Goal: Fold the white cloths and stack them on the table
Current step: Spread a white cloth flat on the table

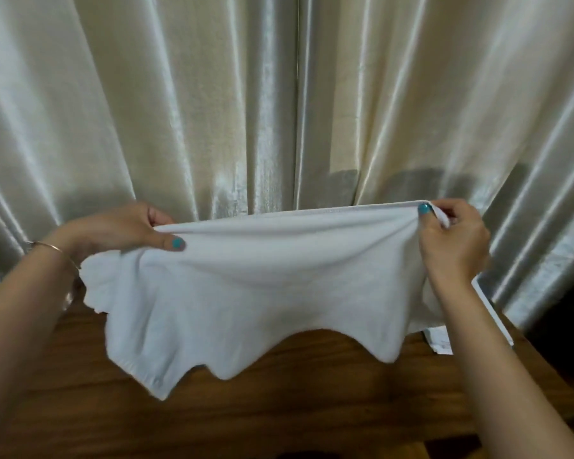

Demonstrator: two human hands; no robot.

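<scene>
Nearest lies the brown wooden surface (295, 409), running across the bottom of the view. Both forearms reach over it from the near corners, the left wrist carrying a thin bangle (52, 247).

Above the surface a white cloth (262, 293) is held up in the air, spread wide between the two hands. Its lower edge hangs in loose waves, lowest at the near left, and I cannot tell whether it touches the wood. Its top edge runs nearly straight from hand to hand, a little higher on the right.

The left hand (120, 231) pinches the cloth's top left corner, thumb pressed on the near side and fingers curled behind it. The right hand (451, 236) grips the top right corner, thumb on the front and fingers curled round the bunched hem. The thumbnails are painted teal.

Under the right forearm, at the far right of the surface, part of another white cloth (439, 341) shows, its hemmed edge slanting down to the right.

Farthest back, a cream, shiny pleated curtain (246, 94) fills the whole background.
</scene>
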